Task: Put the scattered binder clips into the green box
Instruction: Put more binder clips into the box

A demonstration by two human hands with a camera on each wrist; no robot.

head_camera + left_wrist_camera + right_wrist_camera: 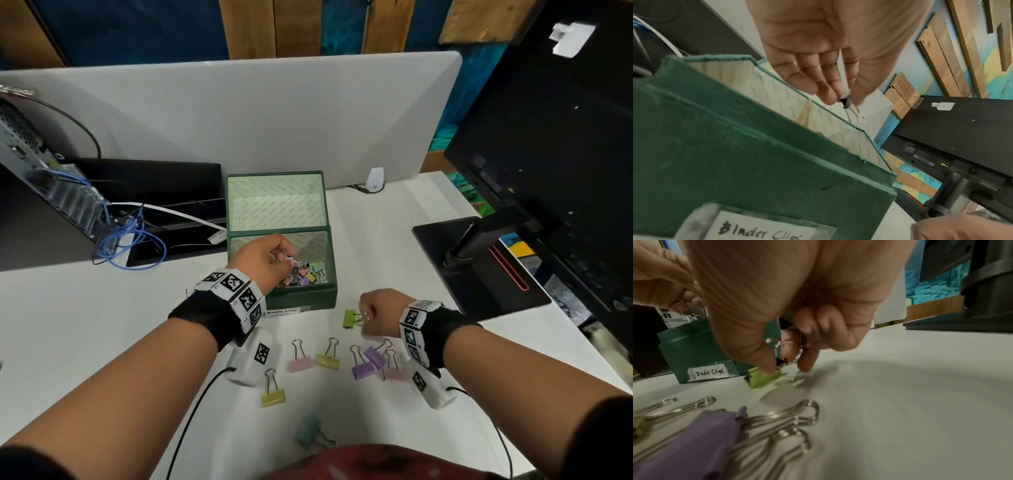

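Note:
The green box (pixel 301 295) (pixel 735 162) (pixel 692 344) stands open mid-table, labelled "Binder Clips", with several coloured clips (pixel 305 274) piled inside. My left hand (pixel 274 257) (pixel 846 101) hovers over it, pinching a small binder clip (pixel 845 99) between thumb and fingertips, wire handles hanging down. To the right of the box, my right hand (pixel 366 313) (pixel 785 366) pinches a lime-green clip (pixel 350 318) (pixel 764 378) that rests on the table. Pink (pixel 300 363), yellow (pixel 328 360), purple (pixel 363 370) (pixel 694 443) and teal (pixel 308 433) clips lie scattered nearer me.
A monitor stand (pixel 479 267) and a black monitor (pixel 555 137) fill the right side. A computer case with blue cables (pixel 130 240) sits at the left. A grey divider panel (pixel 239 113) runs behind the box, with a small white device (pixel 375 180) at its foot.

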